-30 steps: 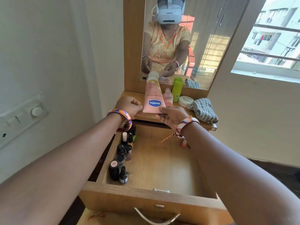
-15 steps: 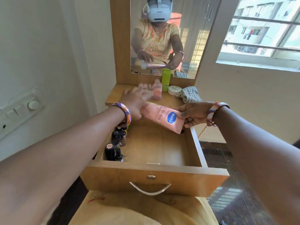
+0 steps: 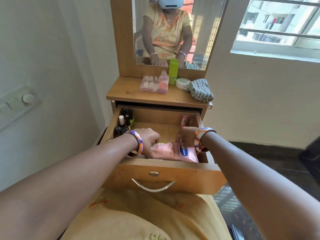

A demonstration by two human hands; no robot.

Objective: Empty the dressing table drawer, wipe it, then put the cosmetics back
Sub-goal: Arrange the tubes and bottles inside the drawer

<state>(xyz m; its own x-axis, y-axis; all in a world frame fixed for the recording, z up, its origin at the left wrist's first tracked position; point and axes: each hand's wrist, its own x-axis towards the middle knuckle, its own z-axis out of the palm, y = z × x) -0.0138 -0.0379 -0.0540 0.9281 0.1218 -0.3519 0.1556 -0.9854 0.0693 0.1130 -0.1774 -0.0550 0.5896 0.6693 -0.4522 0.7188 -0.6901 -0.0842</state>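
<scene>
Lying flat, glossy pink tube (image 3: pixel 174 151), wooden drawer (image 3: pixel 166 177)

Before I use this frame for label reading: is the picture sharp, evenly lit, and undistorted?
Head view: daylight from the window overexposes the outdoors; wide-angle lens bends the wall and stretches both forearms; right hand smeared by motion blur, left hand sharper; pink tube lettering partly legible; the mirror shows bright reflected patches.

A pink tube (image 3: pixel 174 152) lying in the drawer carries the only readable print. Along its length runs "Gluta-Hya". Near its left end is "10X". A blue oval logo on it is partly covered by a hand; only the letters "eline" show. Print on the white jar (image 3: pixel 182 82) is too small to read.
</scene>
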